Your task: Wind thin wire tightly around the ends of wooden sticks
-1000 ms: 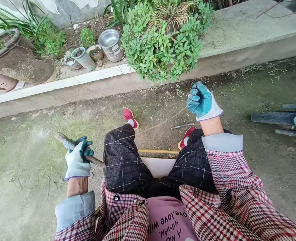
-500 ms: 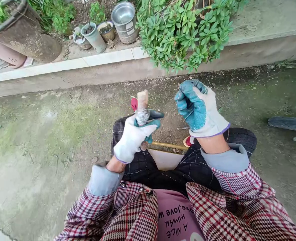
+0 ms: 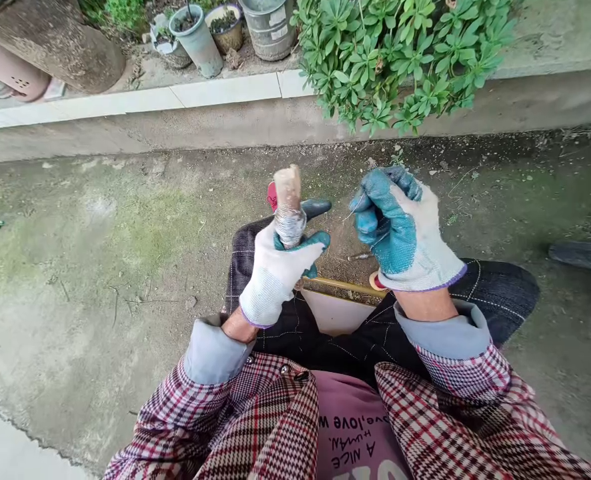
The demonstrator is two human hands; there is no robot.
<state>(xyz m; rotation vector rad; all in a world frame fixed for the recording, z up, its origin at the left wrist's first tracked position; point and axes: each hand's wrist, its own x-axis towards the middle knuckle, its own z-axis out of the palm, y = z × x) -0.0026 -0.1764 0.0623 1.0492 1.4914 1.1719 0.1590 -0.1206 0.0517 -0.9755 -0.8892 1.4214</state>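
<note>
I sit on a low stool with both gloved hands raised over my knees. My left hand (image 3: 280,267) is closed round a wooden stick (image 3: 287,188) held upright, its upper part wrapped in thin grey wire (image 3: 290,225). My right hand (image 3: 400,230) is closed in a fist a little to the right of the stick, pinching a thin wire end (image 3: 351,212) that pokes out toward the stick. Both gloves are white with blue-green palms.
A leafy green shrub (image 3: 400,60) hangs over a concrete kerb (image 3: 125,127) ahead. Pots (image 3: 198,37) and a metal bucket (image 3: 270,27) stand behind the kerb. A metal tool (image 3: 359,256) lies on the ground by my feet. A dark object (image 3: 580,257) lies at right.
My left hand swung the stick from low at my left up to upright in front of me. My right hand drew in from its stretched-out position, and the long taut wire is gone from sight.
</note>
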